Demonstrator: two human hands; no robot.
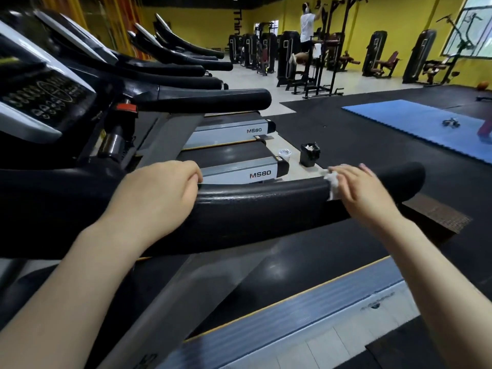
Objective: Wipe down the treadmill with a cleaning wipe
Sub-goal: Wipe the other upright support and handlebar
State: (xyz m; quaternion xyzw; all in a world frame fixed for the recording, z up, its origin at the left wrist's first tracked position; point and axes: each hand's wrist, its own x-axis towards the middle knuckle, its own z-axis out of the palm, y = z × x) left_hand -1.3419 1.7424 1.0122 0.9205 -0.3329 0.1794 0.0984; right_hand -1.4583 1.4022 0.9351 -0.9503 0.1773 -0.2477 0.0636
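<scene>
Now the right hand (364,187) presses the wipe (332,183) on the handrail (266,206), fingers together; left hand (157,193), at 9 o'clock, grips it. Light pressure could let the wipe slip off.

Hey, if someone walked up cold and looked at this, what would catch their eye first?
Two bare hands on a fat black handrail in the foreground: the left hand grips it, the right hand presses a white wipe onto it. Behind them, bright yellow walls and a blue mat at right.

Hands (157,193) and wipe (332,183) on handrail (266,203)
</scene>
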